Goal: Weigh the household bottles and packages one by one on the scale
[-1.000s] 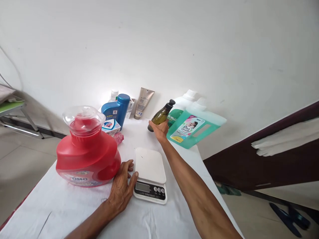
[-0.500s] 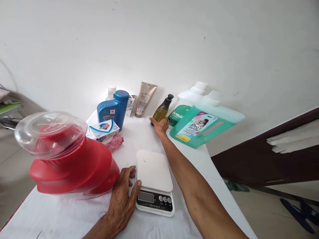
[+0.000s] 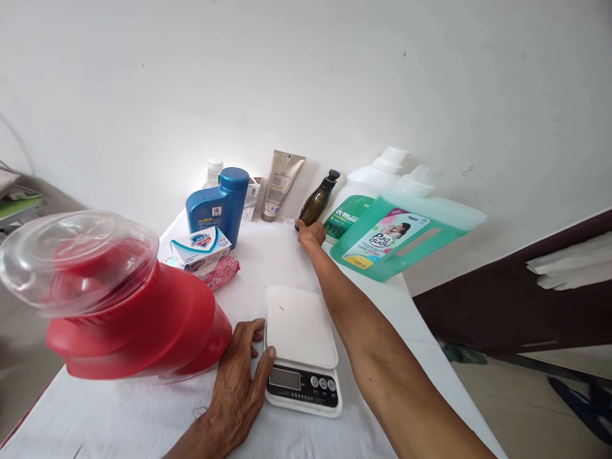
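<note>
One dark olive pump bottle [image 3: 316,202], apparently upright, gripped at its base by the right hand [image 3: 312,232].

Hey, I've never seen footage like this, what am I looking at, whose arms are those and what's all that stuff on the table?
This is one picture from a camera worn on a person's head, looking forward and down, so the two bare arms are that person's own. No machine is involved.

The right hand reaches to the far end of the white-covered table with its grip closed around the bottom of a dark olive pump bottle, which tilts toward the wall.

The left hand lies flat on the cloth, thumb touching the near left edge of a white kitchen scale.

Also there: a big red detergent jug with a clear cap, a blue bottle, a soap box, a beige tube and a green detergent jug.
</note>
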`<move>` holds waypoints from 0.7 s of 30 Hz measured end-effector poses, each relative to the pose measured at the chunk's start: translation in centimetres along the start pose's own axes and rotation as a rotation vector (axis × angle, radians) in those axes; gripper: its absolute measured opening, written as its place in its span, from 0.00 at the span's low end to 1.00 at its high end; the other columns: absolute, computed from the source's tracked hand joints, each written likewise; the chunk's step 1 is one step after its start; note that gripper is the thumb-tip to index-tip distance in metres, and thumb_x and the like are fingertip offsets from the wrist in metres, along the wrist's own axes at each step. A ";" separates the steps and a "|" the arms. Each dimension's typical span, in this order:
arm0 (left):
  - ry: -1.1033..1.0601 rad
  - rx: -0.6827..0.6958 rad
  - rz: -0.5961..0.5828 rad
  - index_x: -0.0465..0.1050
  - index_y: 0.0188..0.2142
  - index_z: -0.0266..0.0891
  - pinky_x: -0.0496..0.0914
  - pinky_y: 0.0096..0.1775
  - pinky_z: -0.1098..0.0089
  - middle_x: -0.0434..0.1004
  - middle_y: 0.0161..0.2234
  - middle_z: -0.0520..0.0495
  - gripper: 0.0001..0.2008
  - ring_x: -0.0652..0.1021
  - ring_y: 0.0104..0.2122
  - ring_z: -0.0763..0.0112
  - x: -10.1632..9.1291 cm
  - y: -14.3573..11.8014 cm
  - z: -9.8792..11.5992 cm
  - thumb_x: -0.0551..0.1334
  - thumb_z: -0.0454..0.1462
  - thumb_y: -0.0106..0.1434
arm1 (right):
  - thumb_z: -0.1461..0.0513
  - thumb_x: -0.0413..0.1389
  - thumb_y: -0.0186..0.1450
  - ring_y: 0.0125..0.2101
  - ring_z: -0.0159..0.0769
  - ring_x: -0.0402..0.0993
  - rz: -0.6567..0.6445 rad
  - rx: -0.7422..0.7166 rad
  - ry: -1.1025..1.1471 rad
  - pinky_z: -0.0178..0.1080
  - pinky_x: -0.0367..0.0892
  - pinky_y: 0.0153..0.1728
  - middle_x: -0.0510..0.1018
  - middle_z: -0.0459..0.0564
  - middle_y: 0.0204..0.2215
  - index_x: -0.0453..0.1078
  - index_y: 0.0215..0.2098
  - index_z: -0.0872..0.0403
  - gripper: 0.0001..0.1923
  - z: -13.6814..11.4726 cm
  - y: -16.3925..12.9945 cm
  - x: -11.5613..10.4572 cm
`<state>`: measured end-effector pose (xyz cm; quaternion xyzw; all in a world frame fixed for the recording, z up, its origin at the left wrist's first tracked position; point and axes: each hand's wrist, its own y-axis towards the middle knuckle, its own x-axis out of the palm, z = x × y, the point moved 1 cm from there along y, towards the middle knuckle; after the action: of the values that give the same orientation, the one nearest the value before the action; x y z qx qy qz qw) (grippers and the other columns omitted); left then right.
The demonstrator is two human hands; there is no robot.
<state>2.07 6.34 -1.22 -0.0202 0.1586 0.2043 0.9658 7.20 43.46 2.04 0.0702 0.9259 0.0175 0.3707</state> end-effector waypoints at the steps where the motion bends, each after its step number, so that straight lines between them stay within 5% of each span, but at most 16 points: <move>1: 0.002 0.002 0.006 0.69 0.60 0.45 0.75 0.49 0.54 0.75 0.51 0.40 0.21 0.77 0.42 0.60 0.1 0.0 -0.1 0.55 0.48 0.73 | 0.51 0.66 0.65 0.36 0.50 0.82 -0.019 0.022 0.018 0.42 0.76 0.36 0.79 0.59 0.26 0.75 0.37 0.58 0.18 0.0 -0.3 0.0; 5: 0.011 -0.001 0.006 0.69 0.60 0.45 0.75 0.48 0.54 0.75 0.51 0.40 0.20 0.77 0.42 0.60 0.0 0.0 0.1 0.56 0.48 0.73 | 0.52 0.64 0.65 0.25 0.43 0.78 -0.114 0.041 0.112 0.40 0.73 0.25 0.75 0.51 0.21 0.72 0.33 0.56 0.15 -1.3 -1.8 0.8; 12: 0.009 0.002 0.018 0.70 0.58 0.41 0.76 0.46 0.55 0.76 0.48 0.39 0.20 0.77 0.41 0.60 -0.4 0.1 0.9 0.57 0.47 0.72 | 0.55 0.67 0.60 0.52 0.48 0.75 -0.032 -0.196 0.216 0.46 0.72 0.53 0.78 0.55 0.50 0.65 0.50 0.52 0.24 -7.8 -0.5 2.7; 21: 0.010 -0.010 0.002 0.68 0.61 0.45 0.75 0.49 0.55 0.75 0.50 0.40 0.19 0.77 0.42 0.60 -0.1 -0.2 0.1 0.56 0.45 0.73 | 0.54 0.64 0.62 0.53 0.47 0.74 0.007 -0.222 0.184 0.44 0.69 0.54 0.78 0.55 0.52 0.67 0.53 0.53 0.25 -8.8 0.8 4.5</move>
<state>2.13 6.11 -1.12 -0.0256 0.1623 0.2059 0.9647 -1.95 45.04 5.40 0.0299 0.9481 0.1277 0.2896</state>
